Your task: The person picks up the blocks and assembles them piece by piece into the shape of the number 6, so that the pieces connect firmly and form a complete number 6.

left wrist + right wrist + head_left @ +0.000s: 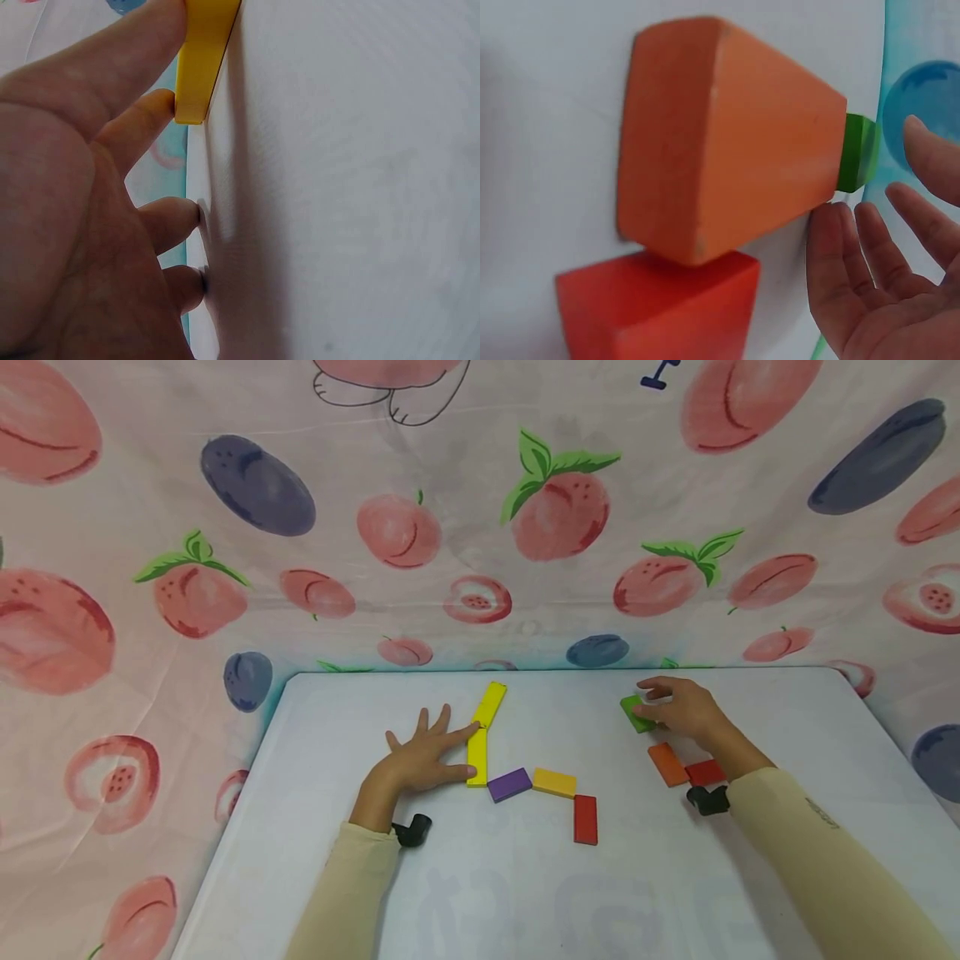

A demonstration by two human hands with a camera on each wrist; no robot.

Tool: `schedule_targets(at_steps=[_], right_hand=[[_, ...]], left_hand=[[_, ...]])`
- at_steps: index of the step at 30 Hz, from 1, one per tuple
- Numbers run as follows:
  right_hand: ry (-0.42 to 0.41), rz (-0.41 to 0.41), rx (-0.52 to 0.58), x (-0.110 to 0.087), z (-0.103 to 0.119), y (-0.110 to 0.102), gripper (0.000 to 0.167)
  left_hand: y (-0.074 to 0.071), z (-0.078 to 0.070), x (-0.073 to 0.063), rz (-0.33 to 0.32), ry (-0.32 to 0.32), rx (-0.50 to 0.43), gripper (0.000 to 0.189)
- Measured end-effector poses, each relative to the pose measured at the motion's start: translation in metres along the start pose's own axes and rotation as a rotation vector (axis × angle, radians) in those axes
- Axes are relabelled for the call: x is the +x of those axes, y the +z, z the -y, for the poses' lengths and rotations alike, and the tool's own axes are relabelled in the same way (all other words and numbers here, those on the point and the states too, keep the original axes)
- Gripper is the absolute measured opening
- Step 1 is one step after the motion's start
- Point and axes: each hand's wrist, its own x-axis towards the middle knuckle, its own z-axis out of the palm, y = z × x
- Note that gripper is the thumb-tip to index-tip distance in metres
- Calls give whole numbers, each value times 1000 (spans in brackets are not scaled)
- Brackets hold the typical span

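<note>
The left hand (pixel 420 764) lies over the white table with fingers spread. Its forefinger and thumb touch a yellow block (pixel 477 764), also seen in the left wrist view as a yellow block (pixel 204 60). Another yellow block (pixel 491 703) meets its far end at an angle. Over at the right, the right hand (pixel 684 710) is at a green block (pixel 636 716), thumb over it and fingers extended. In the right wrist view, thumb and fingers stand apart beside the green block (pixel 857 154). Nearer the wrist lie an orange block (pixel 667 765) and a red block (pixel 707 772).
A purple block (pixel 510 784), an amber block (pixel 554 782) and a red block (pixel 586 820) run in a bent line from the lower yellow block. The white table (pixel 480 902) ends at a fruit-print cloth (pixel 337 610) behind and at the sides.
</note>
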Motion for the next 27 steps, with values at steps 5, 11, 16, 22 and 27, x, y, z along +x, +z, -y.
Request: schedule_targets(at_steps=[5,11,16,22,27], right_hand=[[39,41,59,1,-2,-1,63],[51,68,68,3,-5,0,58],[49,70,12,7,-6,3,54],[49,49,-30,10,-1,7,50],[61,31,-7,8,3,9,49]], left_hand=[[1,0,1,5,0,0,75],[1,0,2,6,0,1,75],[0,0,1,5,-1,5,75],[0,0,0,3,-4,5,75],[0,0,0,3,-5,-3,75]])
